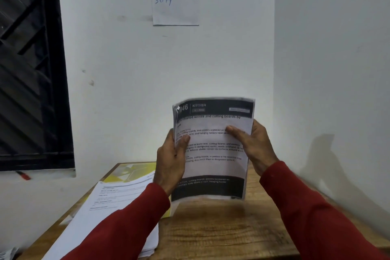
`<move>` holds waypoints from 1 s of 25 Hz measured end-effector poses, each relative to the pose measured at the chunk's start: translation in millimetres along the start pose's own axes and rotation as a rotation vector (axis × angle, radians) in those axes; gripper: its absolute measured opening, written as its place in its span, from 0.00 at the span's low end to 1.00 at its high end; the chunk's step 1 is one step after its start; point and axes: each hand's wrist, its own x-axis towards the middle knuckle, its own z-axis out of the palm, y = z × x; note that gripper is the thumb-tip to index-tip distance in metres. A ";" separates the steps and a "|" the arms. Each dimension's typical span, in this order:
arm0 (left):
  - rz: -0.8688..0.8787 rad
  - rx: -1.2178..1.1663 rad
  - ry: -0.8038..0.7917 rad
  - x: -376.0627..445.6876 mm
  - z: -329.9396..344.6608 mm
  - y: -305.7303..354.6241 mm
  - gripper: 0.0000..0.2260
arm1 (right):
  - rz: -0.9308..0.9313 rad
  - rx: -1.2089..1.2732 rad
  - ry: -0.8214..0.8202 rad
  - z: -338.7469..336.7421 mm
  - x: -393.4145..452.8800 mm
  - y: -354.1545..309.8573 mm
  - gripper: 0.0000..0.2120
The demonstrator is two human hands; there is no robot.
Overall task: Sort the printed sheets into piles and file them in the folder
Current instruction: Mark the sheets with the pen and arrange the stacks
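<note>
1. A printed sheet (213, 150) headed "KITCHEN" is being held upright above the wooden bench (221, 228).
2. Its left edge is being gripped by the left hand (172, 159), its right edge by the right hand (252, 145), fingers closed on the paper.
3. A pile of sheets (109, 211) is being kept on a yellow folder (130, 172) at the bench's left.
</note>
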 end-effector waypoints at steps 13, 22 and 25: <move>-0.203 -0.070 -0.079 -17.3 0.2 -19.5 0.12 | 0.158 0.029 -0.052 -9.3 -15.6 23.2 0.13; -0.441 -0.199 -0.289 -30.3 -9.1 -28.4 0.12 | 0.300 0.025 -0.128 -10.4 -43.9 54.5 0.13; -0.397 -0.190 -0.268 -18.6 -9.2 -20.3 0.12 | 0.263 -0.015 -0.108 -6.7 -33.9 44.3 0.12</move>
